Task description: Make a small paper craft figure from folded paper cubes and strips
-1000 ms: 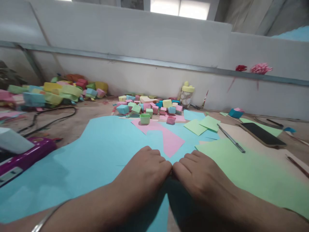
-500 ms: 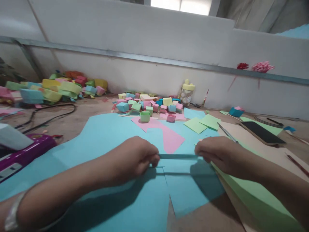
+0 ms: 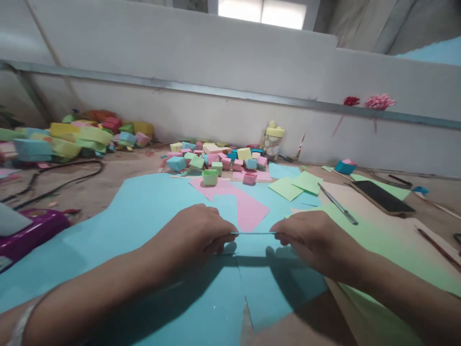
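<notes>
Fingers (image 3: pixel 224 229): clamped at both ends of one piece, thumb against fingertips on each side.
Blue strip: a thin, light-blue strip of paper (image 3: pixel 255 233), stretched level and straight between the two hands, seen almost edge-on, just above the work surface.
Left hand (image 3: pixel 196 227): grips the strip's left end, a silver-coloured band (image 3: pixel 23 326) round its wrist.
Right hand (image 3: pixel 315 234): grips the right end, knuckles upward, near a broad, pale-green paper sheet (image 3: pixel 374 242).
Beneath the hands: large light-blue paper sheets (image 3: pixel 137 216), with dark shadows falling on them.
Just beyond the strip: an angular pink paper piece (image 3: pixel 251 210); at its far edge I see a small, open-topped green paper box (image 3: pixel 210 178), with a small pink paper box (image 3: pixel 249 179) near it.
Toward the wall: a pile of little multicoloured paper boxes (image 3: pixel 216 158), beside a jar with a yellow lid (image 3: pixel 272 142).
Right side of the table: a slim grey metal-looking tool (image 3: pixel 338 204), a black-screened phone (image 3: pixel 382 196) and a thin brown stick (image 3: pixel 436 247).
Left side: a heap of larger coloured paper boxes (image 3: pixel 68 137), a looping black cable (image 3: pixel 66 178) and a glossy purple object (image 3: pixel 41 229), partly cut off from view.
</notes>
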`<state>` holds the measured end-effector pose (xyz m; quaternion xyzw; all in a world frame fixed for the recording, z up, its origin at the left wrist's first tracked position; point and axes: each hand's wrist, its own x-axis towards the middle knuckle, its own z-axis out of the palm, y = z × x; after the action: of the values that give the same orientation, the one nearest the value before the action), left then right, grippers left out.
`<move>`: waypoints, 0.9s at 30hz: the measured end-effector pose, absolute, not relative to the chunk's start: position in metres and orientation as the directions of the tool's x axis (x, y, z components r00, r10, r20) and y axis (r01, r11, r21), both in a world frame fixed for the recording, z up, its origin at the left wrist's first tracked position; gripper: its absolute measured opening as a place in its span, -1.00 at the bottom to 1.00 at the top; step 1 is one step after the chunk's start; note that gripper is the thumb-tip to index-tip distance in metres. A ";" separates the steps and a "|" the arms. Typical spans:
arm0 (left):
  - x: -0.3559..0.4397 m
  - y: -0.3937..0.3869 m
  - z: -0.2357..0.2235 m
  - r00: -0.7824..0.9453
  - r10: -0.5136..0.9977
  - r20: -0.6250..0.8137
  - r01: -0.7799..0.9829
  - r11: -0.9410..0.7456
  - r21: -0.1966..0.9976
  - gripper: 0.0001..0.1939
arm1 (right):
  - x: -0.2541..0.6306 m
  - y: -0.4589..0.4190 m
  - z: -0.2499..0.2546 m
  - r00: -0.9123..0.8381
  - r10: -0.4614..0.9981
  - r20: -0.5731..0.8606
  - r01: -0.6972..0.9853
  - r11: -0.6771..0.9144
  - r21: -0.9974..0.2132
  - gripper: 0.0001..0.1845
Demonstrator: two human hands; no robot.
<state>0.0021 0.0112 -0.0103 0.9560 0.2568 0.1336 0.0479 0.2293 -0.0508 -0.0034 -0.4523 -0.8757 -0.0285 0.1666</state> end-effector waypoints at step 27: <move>-0.012 0.035 0.011 0.199 0.927 0.317 0.465 -0.374 0.803 -0.77 | 0.247 -0.029 -0.002 -0.071 0.996 0.054 0.547 0.084 -0.833 -0.71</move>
<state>-0.0121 0.0354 0.0110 0.7209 0.4827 0.4093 0.2826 0.2467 -0.0294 -0.0023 -0.5908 -0.6530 0.3303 0.3399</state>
